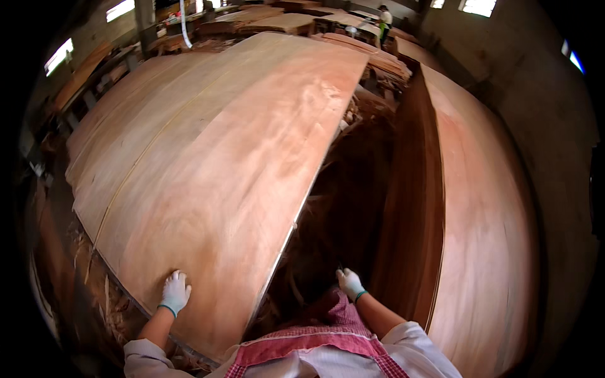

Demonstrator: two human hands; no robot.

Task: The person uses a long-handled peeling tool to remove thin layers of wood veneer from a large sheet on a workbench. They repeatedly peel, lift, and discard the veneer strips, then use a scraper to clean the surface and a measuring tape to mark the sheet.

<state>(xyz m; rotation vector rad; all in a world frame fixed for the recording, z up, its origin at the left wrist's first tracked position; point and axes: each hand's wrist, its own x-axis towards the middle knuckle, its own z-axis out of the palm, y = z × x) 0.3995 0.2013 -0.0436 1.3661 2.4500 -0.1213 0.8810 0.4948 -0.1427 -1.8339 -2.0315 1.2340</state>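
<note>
A large reddish-tan wood veneer sheet covers the left and middle of the view. My left hand, in a white glove with a green cuff, rests on its near part with the fingers laid on the surface. Along the left part of the sheet runs a thin yellowish strip, its near end hanging past the edge. My right hand, gloved the same way, is closed over the dark gap right of the sheet. A small dark tip pokes out of its fingers; what it belongs to is too small to make out.
On the right stands another tall veneer stack with a dark side face. Wood scraps litter the floor between the stacks. More veneer piles lie at the back, where another person stands. A wall borders the right.
</note>
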